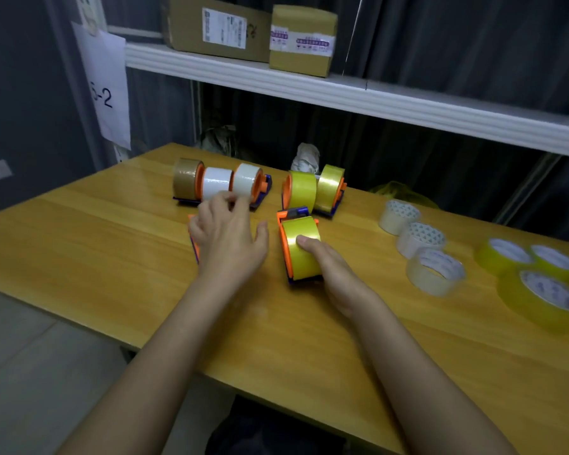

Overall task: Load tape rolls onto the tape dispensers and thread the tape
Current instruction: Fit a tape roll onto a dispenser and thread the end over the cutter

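Note:
An orange and blue dispenser with a yellow tape roll (301, 249) lies on the wooden table (96, 257) in front of me. My right hand (329, 270) grips it from the right, thumb on top of the roll. My left hand (225, 236) hovers to its left, fingers spread, over another orange and blue dispenser (193, 238) that is mostly hidden. Behind stand three loaded dispensers, brown (186, 177), white (216, 185) and white (247, 180), and two loaded yellow ones (301, 188), (330, 183).
Loose rolls lie on the right: three clear ones (398, 216), (419, 239), (434, 270) and several yellow ones (546, 290). A white shelf (342, 90) with cardboard boxes (301, 36) hangs over the table's back. Crumpled paper (306, 157) sits at the back edge.

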A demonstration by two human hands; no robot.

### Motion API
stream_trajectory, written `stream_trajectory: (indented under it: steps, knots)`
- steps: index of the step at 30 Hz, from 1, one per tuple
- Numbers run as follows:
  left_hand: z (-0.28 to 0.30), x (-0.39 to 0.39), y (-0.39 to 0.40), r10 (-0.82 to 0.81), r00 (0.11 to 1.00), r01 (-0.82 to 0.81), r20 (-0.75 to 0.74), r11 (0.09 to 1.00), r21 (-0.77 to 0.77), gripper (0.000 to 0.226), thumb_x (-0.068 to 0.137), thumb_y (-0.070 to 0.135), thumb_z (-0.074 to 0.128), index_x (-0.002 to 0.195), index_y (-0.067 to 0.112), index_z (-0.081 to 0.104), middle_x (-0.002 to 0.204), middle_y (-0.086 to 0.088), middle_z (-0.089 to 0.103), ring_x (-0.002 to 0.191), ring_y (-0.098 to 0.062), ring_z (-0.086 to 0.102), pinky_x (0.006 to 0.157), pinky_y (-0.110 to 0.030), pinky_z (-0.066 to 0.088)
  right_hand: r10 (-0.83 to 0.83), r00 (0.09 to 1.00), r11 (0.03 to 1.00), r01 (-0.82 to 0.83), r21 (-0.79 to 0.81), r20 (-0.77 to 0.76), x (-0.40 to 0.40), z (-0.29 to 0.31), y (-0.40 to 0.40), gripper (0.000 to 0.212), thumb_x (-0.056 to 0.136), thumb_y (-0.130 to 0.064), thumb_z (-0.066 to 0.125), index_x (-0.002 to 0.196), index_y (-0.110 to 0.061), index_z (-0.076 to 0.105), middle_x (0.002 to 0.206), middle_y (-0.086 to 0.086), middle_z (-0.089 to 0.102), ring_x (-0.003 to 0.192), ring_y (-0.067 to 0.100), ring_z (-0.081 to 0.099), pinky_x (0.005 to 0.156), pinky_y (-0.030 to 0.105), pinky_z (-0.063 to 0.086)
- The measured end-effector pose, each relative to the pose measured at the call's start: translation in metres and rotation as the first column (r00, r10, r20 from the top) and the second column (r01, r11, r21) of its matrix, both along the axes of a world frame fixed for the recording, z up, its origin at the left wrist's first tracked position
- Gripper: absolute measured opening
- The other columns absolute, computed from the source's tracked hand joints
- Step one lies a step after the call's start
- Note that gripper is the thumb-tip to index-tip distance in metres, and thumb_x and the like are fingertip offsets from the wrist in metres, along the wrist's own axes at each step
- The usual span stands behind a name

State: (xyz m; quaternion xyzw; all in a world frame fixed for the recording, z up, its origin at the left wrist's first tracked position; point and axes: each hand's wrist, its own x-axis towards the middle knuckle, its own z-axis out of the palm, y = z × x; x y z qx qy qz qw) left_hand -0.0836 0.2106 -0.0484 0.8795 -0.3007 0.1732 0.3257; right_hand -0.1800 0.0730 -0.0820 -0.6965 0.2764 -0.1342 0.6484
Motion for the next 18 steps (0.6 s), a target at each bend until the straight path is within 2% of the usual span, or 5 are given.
stream_trajectory:
  steps: [3,6,11,15,18]
  knots:
    - [-0.008,0.014,0.012,0.109,0.985,-0.103,-0.135,0.994,0.047,0.081,0.083,0.053,0.062,0.145,0.018,0.023,0.15,-0.013,0.018,0.139,-0.032,0.013,0.109,-0.05,0.019,0.024,0.999,1.0,-0.024,-0.007,-0.044,0.02,0.004,0.016,0.063,0.064,-0.069,0.062,0.113,-0.03,0.061,0.108,-0.007,0.066,0.098,0.013,0.061,0.085,0.029,0.045]
    - [-0.017,0.022,0.02,0.054,0.95,-0.06,-0.307,0.998,-0.009,0.103,0.078,0.053,0.068,0.15,0.013,0.008,0.152,-0.015,0.014,0.14,-0.034,0.015,0.109,-0.047,0.026,0.018,0.997,1.0,-0.019,-0.008,-0.068,0.039,0.007,0.029,0.093,0.048,-0.078,0.054,0.125,-0.026,0.058,0.12,0.001,0.064,0.106,0.02,0.059,0.089,0.034,0.044]
    - [-0.016,0.027,0.03,-0.083,0.914,0.037,-0.396,0.992,-0.121,0.1,0.084,0.038,0.068,0.152,0.011,0.0,0.156,-0.011,0.017,0.14,-0.029,0.027,0.105,-0.037,0.034,-0.032,0.991,0.994,0.018,-0.105,-0.133,0.059,0.017,0.043,0.078,0.082,-0.071,0.043,0.146,-0.026,0.038,0.142,-0.006,0.042,0.135,0.022,0.037,0.104,0.036,0.032]
    - [-0.014,0.029,0.036,-0.116,0.913,0.057,-0.391,0.985,-0.161,0.094,0.086,0.029,0.066,0.152,0.011,0.002,0.158,-0.007,0.015,0.139,-0.025,0.028,0.101,-0.032,0.034,-0.09,0.969,0.969,0.032,-0.245,-0.23,0.068,0.019,0.049,0.081,0.087,-0.076,0.028,0.152,-0.028,0.027,0.159,0.001,0.024,0.148,0.03,0.008,0.118,0.049,0.014]
    - [-0.013,0.031,0.042,-0.122,0.917,0.045,-0.38,0.977,-0.206,0.092,0.085,0.027,0.067,0.152,0.013,0.006,0.158,-0.005,0.017,0.14,-0.023,0.027,0.102,-0.031,0.033,-0.13,0.961,0.935,0.036,-0.354,-0.246,0.067,0.021,0.048,0.075,0.095,-0.067,0.022,0.152,-0.019,0.025,0.158,0.005,0.024,0.148,0.03,0.002,0.117,0.049,0.009]
